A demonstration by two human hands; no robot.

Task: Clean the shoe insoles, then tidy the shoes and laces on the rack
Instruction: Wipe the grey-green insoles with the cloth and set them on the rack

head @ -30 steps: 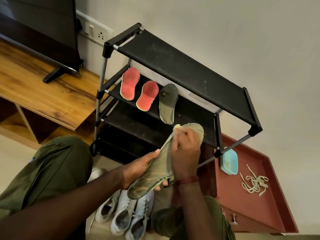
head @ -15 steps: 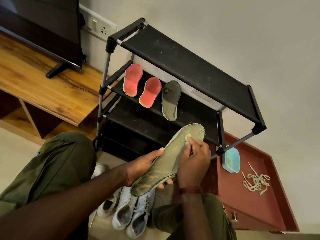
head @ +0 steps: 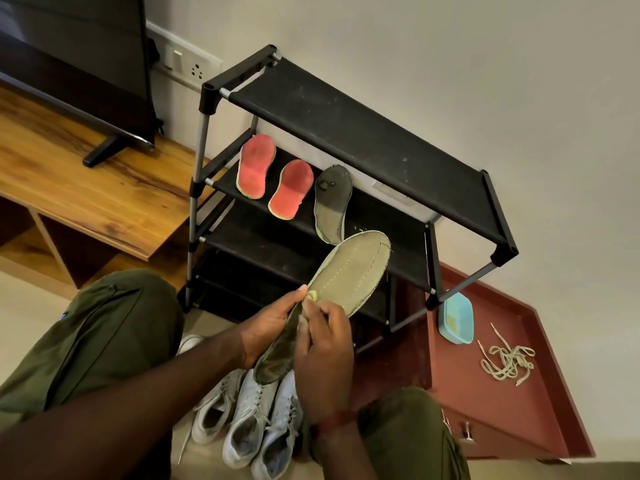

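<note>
At frame centre the green insole (head: 346,271) slanted upward, its lower half gripped by the left hand (head: 270,327); the right hand (head: 325,355) pinched a small yellow pad (head: 313,295) against it. Behind stood the rack (head: 346,126); laces (head: 505,358) lay lower right.

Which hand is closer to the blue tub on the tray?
Right. The right hand, pinching a cloth on the green insole, lies left of the blue tub; the left hand holds that insole farther left.

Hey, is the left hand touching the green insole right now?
Touching. The head view shows the left hand gripping the green insole along its side, thumb over its edge.
</note>
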